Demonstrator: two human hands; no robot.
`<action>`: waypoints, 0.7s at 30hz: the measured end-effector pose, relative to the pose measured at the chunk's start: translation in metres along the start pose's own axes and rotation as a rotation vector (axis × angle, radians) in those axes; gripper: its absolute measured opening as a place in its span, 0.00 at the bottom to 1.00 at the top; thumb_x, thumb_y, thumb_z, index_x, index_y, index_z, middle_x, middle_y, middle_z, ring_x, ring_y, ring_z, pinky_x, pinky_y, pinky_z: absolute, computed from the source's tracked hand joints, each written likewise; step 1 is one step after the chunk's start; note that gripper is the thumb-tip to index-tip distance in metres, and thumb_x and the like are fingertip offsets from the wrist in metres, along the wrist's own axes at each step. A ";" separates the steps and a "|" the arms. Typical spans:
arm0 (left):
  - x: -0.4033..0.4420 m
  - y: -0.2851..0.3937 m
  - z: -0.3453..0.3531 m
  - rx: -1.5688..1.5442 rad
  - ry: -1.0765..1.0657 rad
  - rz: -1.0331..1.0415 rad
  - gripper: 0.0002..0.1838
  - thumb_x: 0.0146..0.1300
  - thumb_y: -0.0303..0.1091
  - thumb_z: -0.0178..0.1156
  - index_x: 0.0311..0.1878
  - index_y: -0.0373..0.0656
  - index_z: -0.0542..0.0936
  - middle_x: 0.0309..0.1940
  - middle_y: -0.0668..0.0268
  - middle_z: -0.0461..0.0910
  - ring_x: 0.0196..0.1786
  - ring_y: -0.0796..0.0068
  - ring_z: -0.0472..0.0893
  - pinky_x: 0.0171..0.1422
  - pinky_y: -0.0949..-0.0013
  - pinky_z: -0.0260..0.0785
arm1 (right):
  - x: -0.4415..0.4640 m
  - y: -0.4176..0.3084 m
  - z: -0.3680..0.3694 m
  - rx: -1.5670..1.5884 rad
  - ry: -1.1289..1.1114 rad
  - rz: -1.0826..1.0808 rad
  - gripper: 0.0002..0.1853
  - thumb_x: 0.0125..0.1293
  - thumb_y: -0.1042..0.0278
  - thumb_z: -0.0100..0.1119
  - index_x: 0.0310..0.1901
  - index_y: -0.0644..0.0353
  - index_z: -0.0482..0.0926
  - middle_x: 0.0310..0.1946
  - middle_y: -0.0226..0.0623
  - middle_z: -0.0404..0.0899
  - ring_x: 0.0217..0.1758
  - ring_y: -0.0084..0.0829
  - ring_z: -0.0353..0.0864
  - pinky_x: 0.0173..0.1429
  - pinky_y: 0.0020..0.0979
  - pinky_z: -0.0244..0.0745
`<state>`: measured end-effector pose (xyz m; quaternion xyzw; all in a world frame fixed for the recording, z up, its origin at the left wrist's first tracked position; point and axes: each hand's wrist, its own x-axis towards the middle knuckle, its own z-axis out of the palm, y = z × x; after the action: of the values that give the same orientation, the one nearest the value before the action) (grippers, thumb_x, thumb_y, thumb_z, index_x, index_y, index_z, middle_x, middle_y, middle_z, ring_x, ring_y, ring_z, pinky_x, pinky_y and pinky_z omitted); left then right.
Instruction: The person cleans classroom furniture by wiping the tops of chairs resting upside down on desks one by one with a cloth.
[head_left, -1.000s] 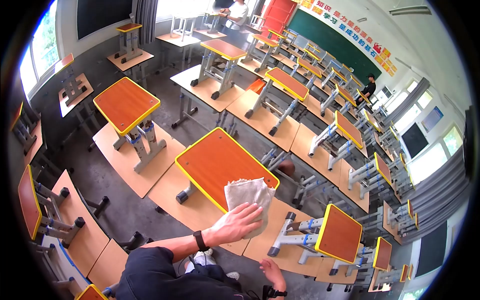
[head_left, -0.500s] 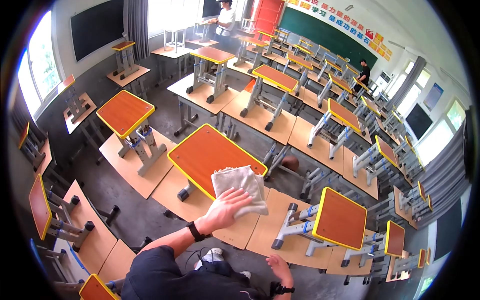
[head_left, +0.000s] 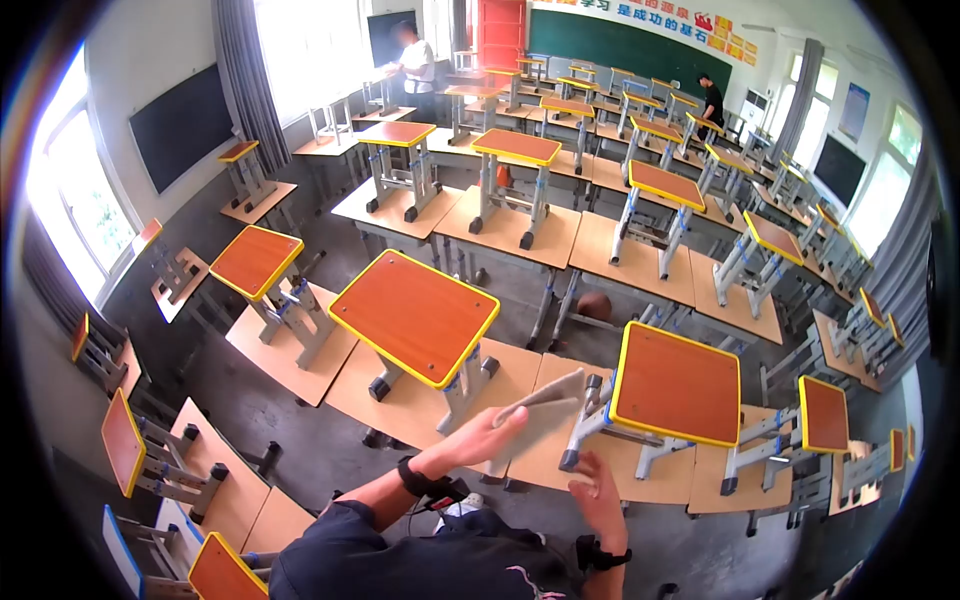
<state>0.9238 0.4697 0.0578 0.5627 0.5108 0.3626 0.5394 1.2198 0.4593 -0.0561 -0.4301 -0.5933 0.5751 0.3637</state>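
My left hand (head_left: 487, 438) grips a folded light-grey cloth (head_left: 545, 412), held up above the desk row in front of me, its layers seen nearly edge-on. To the right and slightly lower, my right hand (head_left: 598, 492) is empty, with its fingers apart and a little bent. It is close to the cloth but not visibly touching it. Just beyond my left hand, a stool with an orange-brown, yellow-edged seat (head_left: 412, 315) stands on a desk (head_left: 400, 408). A similar stool (head_left: 678, 385) sits on the desktop beyond my right hand.
Rows of pale wooden desks (head_left: 625, 260) bearing stools fill the classroom. A brown ball (head_left: 594, 305) lies on the floor under the second row. One person (head_left: 415, 72) stands at the back left, another in black (head_left: 711, 105) at the back right, near the green chalkboard (head_left: 625, 50).
The cloth has left the nearer stool's seat and moved right and down with my left hand, tilting edge-on. My right hand has risen towards it. The view has turned slightly.
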 end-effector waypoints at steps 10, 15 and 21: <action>0.013 -0.020 0.084 -0.244 -0.499 -0.209 0.38 0.81 0.61 0.42 0.77 0.37 0.64 0.69 0.60 0.74 0.67 0.72 0.74 0.70 0.65 0.70 | -0.035 0.001 -0.035 0.282 0.140 -0.062 0.29 0.69 0.74 0.65 0.69 0.66 0.68 0.63 0.37 0.76 0.63 0.26 0.76 0.65 0.31 0.73; 0.020 -0.025 0.122 -0.492 -0.573 -0.252 0.40 0.80 0.61 0.45 0.81 0.39 0.56 0.76 0.57 0.66 0.75 0.67 0.69 0.77 0.59 0.65 | -0.068 -0.014 -0.059 0.235 0.261 0.009 0.20 0.67 0.73 0.65 0.59 0.69 0.79 0.52 0.35 0.85 0.54 0.26 0.82 0.60 0.30 0.76; 0.025 -0.051 0.175 -0.958 -0.553 -0.079 0.42 0.75 0.55 0.59 0.81 0.43 0.55 0.76 0.61 0.64 0.76 0.66 0.67 0.79 0.56 0.63 | -0.078 -0.019 -0.068 0.567 0.485 0.008 0.19 0.70 0.75 0.60 0.61 0.70 0.77 0.53 0.40 0.85 0.52 0.30 0.85 0.58 0.32 0.79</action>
<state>1.0875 0.4470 -0.0230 0.3089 0.1489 0.3727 0.8622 1.3100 0.4125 -0.0267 -0.4386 -0.3054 0.5993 0.5960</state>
